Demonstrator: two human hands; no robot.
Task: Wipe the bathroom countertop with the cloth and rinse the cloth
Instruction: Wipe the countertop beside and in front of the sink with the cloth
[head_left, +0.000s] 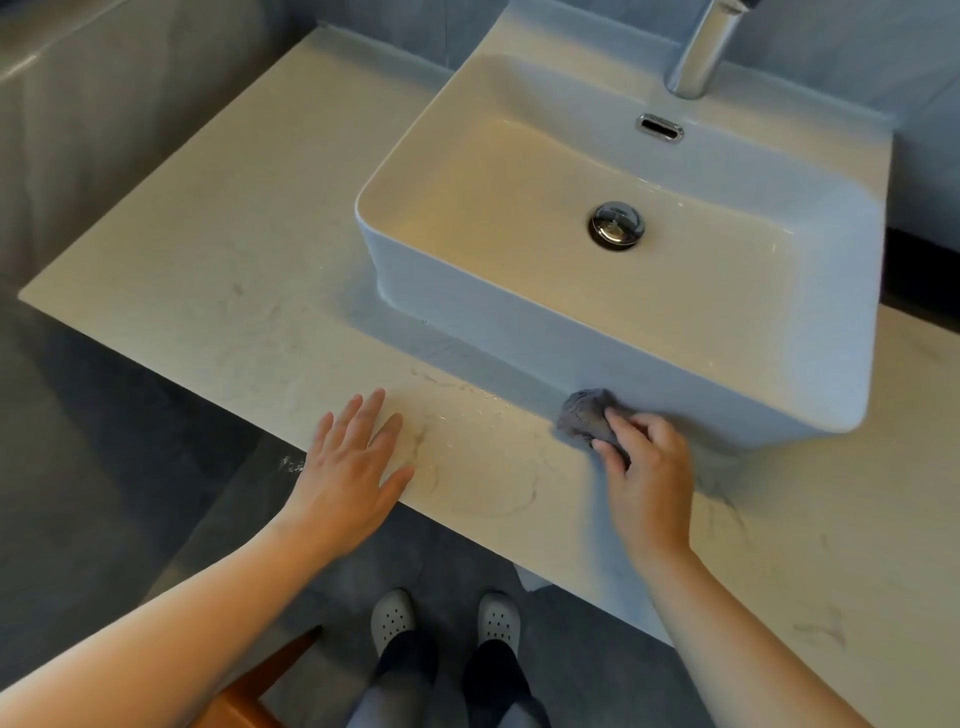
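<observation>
The right hand (644, 462) clutches a bunched grey cloth (584, 418) in curled fingers, pressing it on the countertop (208, 291) right against the front wall of the white basin (675, 364). The left hand (353, 457) lies flat near the counter's front edge, fingers spread and holding nothing, well apart from the cloth. Wet streaks glisten between the two hands
</observation>
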